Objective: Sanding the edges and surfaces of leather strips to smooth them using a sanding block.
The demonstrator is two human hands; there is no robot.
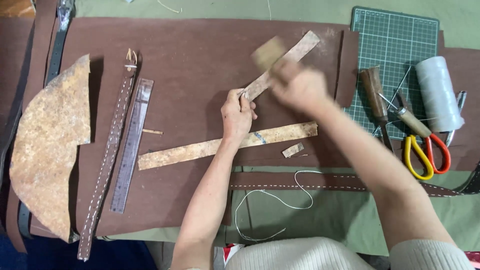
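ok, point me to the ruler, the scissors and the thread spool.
ruler (131,146), head view, mid-length of the flat blade.
scissors (419,159), head view, on the yellow handle loop.
thread spool (439,92), head view, middle of the white wound thread.

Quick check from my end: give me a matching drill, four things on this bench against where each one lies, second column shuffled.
Things:
1. clear ruler
2. scissors
3. spool of pale thread
4. large mottled tan piece

Places:
A. far left edge of the bench
B. on the green cutting mat, upper right
C. between the stitched brown strap and the long tan strip
D. just below the spool, red and yellow handles toward the person

Pairs: 1-C, 2-D, 3-B, 4-A
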